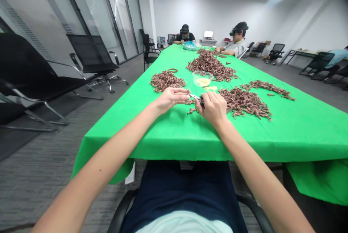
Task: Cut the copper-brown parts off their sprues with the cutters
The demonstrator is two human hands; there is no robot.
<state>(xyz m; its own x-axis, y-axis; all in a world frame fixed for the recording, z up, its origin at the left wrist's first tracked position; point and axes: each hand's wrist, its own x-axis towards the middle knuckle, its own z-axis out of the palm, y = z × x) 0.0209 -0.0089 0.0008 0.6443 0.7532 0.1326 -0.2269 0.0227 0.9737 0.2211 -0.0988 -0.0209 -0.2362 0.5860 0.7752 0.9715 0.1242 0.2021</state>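
My left hand [171, 99] is over the near part of the table, fingers extended to the right and pinched at the tips on a small brown knobbly piece [188, 91]. In my right hand [214, 107] is a small pliers-like tool [194, 96] with metal jaws and dark handles. Its jaws point left and meet or nearly meet the piece; exact contact is too small to tell. Just beyond, a clear round tub [203, 79] holds pale yellowish bits, and more pale bits [211, 88] lie beside it. Right of my right hand spreads a heap of brown pieces [246, 102].
A smaller brown heap [166, 80] with a brown ring [173, 70] lies left; a larger heap [210, 65] is farther back. Green cloth [163, 128] covers the table. Two people sit at its far part near a blue bag [190, 45]. Office chairs [92, 53] stand left.
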